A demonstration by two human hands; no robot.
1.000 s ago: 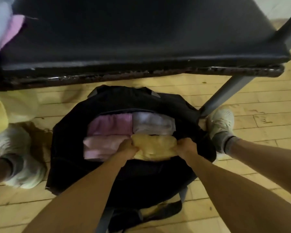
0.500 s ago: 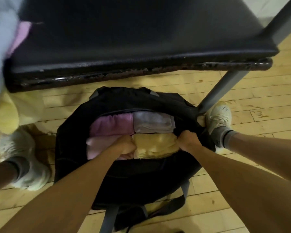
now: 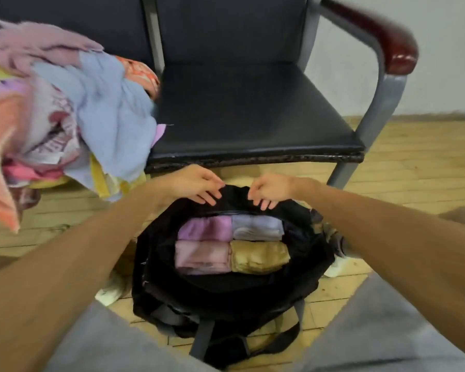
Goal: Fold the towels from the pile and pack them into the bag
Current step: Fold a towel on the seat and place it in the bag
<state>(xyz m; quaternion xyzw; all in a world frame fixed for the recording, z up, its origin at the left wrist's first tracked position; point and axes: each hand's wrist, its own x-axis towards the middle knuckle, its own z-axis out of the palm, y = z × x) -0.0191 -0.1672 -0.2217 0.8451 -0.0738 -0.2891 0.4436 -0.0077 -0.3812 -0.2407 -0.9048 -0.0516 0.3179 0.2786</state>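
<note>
The black bag point(image 3: 226, 291) holds purple, lavender, pink and mustard towels point(image 3: 204, 229).

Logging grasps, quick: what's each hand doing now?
Left hand: open, fingers resting on the black fabric bag's far rim.
Right hand: fingers curled at that rim; grip unclear.

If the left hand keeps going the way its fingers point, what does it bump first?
Most likely the far rim of the black bag. The fingers of the left hand point right and down at it and seem to touch it. The right hand lies just beyond, though depth is unclear.
</note>
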